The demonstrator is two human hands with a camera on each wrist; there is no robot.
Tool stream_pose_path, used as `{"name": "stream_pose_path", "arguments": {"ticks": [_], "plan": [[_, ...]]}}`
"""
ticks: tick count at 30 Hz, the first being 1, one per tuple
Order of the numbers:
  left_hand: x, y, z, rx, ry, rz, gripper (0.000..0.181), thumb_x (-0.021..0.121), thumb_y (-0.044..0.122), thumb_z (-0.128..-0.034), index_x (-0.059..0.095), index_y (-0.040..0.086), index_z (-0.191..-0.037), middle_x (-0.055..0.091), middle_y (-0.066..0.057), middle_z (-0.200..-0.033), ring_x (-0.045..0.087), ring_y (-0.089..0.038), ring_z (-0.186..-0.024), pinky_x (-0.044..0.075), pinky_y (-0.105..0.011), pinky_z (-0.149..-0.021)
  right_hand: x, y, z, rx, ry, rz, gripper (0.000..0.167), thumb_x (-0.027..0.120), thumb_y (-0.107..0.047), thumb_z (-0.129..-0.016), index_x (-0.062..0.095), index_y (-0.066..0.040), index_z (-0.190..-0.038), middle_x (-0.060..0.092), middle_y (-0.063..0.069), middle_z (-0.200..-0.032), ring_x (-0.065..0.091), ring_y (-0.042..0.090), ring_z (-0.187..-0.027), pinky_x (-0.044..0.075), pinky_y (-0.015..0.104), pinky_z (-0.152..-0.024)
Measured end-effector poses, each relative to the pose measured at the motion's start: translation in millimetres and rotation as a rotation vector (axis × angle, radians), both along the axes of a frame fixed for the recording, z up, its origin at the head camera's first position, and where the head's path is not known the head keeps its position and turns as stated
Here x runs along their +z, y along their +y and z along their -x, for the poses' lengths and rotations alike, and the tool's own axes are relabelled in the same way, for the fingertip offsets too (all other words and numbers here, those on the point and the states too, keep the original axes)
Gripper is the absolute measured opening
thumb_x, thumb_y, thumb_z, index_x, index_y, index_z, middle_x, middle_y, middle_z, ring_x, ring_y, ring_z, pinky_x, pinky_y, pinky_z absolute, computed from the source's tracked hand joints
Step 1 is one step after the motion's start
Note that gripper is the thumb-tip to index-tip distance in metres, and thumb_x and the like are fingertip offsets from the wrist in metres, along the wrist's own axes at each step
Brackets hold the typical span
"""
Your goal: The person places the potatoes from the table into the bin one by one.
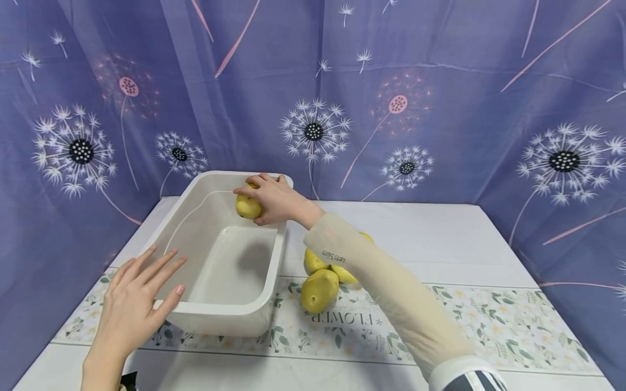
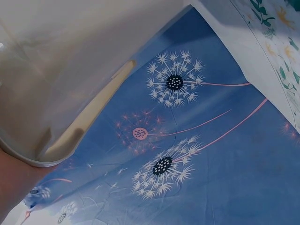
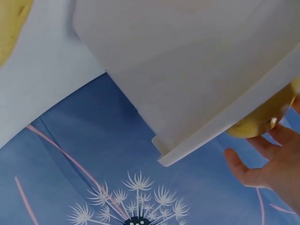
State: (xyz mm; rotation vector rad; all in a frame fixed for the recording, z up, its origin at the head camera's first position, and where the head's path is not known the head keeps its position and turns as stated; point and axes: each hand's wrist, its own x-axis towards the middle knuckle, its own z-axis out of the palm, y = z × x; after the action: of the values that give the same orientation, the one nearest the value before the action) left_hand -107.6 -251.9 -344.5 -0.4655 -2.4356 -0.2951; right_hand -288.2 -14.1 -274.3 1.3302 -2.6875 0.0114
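Two hands work at one white bin point(image 1: 276, 271): the right hand point(image 1: 276, 198) grips one yellow fruit point(image 1: 248, 208) above the bin's far right corner; the left hand point(image 1: 132, 304) has straight, spread fingers by the near rim. At least three more fruits point(image 1: 319, 291) lie beside it, partly covered. The tabletop point(image 1: 415, 244) bears an inverted "FLOWER"; the sleeve point(image 1: 396, 293) seemingly reads "Lets Slim".

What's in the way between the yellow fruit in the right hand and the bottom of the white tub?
Nothing that I can see. The right hand holds the yellow fruit over the white tub, with open space below. The left hand is away by the near left corner.
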Motion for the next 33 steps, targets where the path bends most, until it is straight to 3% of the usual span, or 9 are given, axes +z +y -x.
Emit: {"name": "stream_pose_path", "arguments": {"ticks": [33], "plan": [[-0.6,-0.2,0.6,-0.012,0.005,-0.003,0.043,0.053,0.036,-0.0820,0.055,0.021,-0.122,0.057,-0.012,-0.122,0.036,-0.028,-0.129,0.022,-0.049,-0.107,-11.9,-10,12.0,-0.064,-0.041,-0.056,0.069,0.065,-0.037,-0.074,0.036,-0.029,-0.136,0.037,0.005,-0.139,0.033,0.022,-0.128,0.038,0.043,-0.089]]}}
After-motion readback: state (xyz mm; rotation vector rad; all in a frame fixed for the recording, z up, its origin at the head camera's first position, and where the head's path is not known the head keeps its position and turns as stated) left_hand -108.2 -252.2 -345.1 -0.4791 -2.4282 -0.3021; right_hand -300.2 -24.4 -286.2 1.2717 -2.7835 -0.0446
